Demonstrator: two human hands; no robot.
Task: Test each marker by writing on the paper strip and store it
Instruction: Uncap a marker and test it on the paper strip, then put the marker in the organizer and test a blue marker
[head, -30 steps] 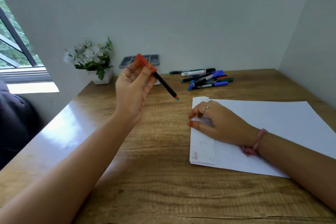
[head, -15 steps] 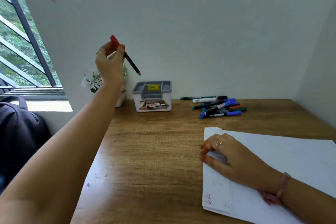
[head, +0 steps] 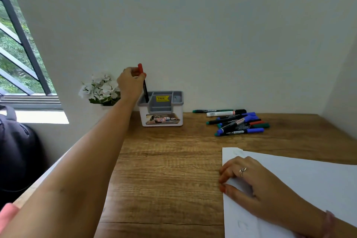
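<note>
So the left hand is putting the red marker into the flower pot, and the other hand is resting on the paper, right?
Not quite. The head view shows the left hand lowering the red marker into the grey box beside the flowers, not the flower pot. The right hand does rest on the paper.

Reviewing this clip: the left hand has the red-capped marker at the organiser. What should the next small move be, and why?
Probably lower it a little further and let go. The left hand pinches the red-capped black marker nearly upright, its lower end already inside the left compartment of the grey-topped white desk organiser. The right hand rests on the white paper strip.
</note>
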